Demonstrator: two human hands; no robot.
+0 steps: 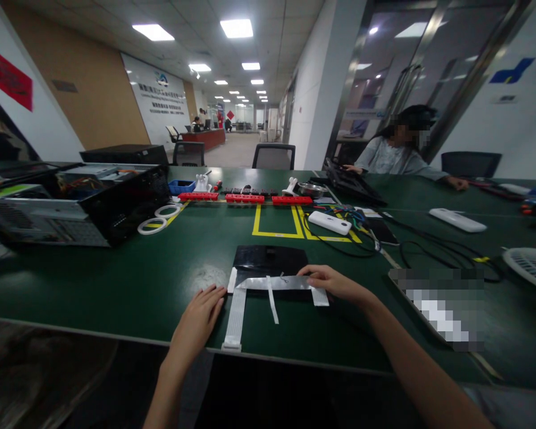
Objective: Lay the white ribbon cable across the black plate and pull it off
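A flat black panel (pixel 250 257) lies near the table's front edge, with a silver strip of tape (pixel 274 283) along its near side. A white flat ribbon cable (pixel 236 316) runs from its left end toward me; a narrow white strip (pixel 273 304) hangs at the middle and a short wide ribbon piece (pixel 320 297) at the right. My left hand (pixel 204 313) rests with fingers stretched out at the panel's left edge. At the right end of the silver tape, the fingers of my right hand (pixel 333 282) pinch it; the fingertips are partly hidden.
An opened computer case (pixel 102 220) stands at the left, beside two white tape rolls (pixel 152 226). Red bins (pixel 245 198) line the back. Cables, a white device (pixel 329 223) and a white basket (pixel 533 265) lie rightward. Another person (pixel 395 152) sits across at the right.
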